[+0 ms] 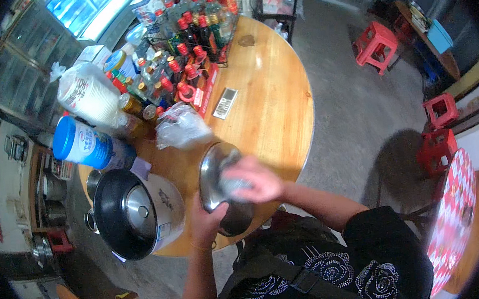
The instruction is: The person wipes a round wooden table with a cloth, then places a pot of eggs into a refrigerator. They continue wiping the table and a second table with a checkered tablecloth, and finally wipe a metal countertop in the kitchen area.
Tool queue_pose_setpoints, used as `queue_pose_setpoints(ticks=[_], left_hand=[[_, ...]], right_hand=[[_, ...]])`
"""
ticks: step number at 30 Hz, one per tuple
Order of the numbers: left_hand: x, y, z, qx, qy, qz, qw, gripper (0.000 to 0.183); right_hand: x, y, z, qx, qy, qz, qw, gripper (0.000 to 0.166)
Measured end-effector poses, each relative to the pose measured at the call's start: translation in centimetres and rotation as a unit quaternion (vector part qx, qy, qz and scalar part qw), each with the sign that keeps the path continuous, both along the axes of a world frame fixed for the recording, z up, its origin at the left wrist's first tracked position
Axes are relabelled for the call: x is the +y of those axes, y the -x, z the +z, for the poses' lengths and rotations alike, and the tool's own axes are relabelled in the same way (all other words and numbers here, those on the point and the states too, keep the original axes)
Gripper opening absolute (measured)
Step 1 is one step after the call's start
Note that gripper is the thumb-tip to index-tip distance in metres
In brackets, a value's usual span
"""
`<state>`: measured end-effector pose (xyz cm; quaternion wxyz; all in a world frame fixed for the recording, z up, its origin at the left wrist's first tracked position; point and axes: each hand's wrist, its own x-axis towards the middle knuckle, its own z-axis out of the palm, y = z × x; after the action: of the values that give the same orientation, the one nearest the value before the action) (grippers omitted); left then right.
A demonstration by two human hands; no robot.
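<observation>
My left hand [206, 221] grips the near-left rim of a shiny metal pot [210, 169], thumb over the edge. The pot is tilted on its side above the wooden table. Blurred by motion, my right hand [261, 181] presses a greyish scrubbing pad or cloth [236, 185] against the pot; its exact kind is unclear. Left of my left hand stands a rice cooker body [171, 204] without a lid, its dark inside and round metal heating plate [139, 205] showing.
Many bottles [195, 29] crowd the far left of the round wooden table [274, 103]. A crumpled plastic bag [182, 126], a small digital scale [225, 103] and a blue-lidded can [89, 143] sit nearer. Red plastic stools [378, 45] stand on the floor to the right.
</observation>
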<state>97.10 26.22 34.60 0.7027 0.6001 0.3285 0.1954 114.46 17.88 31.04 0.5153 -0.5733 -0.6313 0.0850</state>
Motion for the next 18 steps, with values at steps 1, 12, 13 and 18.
queue_pose_setpoints(ticks=[1,12,13,18], left_hand=[[0.2,-0.3,-0.9,-0.01,-0.015,-0.004,1.0,0.053],[1.6,1.8,-5.2,0.036,-0.077,-0.011,0.996,0.066],[1.3,1.6,-4.8,0.018,-0.046,-0.014,0.999,0.065],[1.0,1.2,-4.9,-0.05,0.023,0.017,0.998,0.062]], right_hand=[[0.5,0.7,0.1,-0.073,-0.011,0.051,0.996,0.032],[4.9,1.5,0.1,-0.07,0.054,-0.048,0.995,0.026],[5.1,0.6,-1.3,-0.023,0.065,-0.096,0.993,0.026],[3.5,-4.4,-12.1,0.136,0.267,-0.291,0.908,0.03]])
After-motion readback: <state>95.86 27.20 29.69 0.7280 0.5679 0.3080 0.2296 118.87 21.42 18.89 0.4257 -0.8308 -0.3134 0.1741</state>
